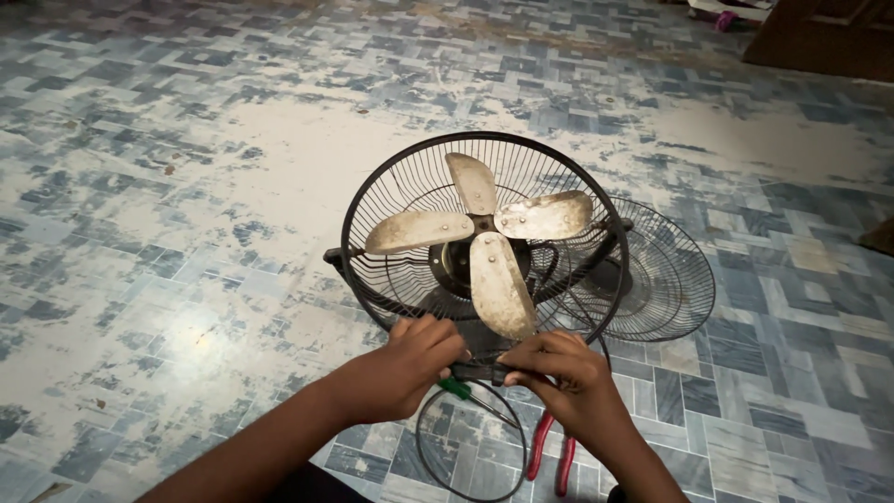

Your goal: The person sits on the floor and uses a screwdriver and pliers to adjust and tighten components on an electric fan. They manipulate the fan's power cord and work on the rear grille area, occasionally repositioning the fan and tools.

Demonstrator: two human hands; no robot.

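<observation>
Left hand [410, 368] curls tight round a green-handled tool [455, 387]; right hand [565, 373] pinches a thin black cable [466, 438] beside the four-bladed metal fan [484, 237].

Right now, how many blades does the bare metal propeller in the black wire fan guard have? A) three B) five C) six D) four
D: the dull silver metal propeller shows four riveted blades set crosswise around the hub, inside the round black wire fan guard; the detached front grille lies on the floor beside it.
</observation>
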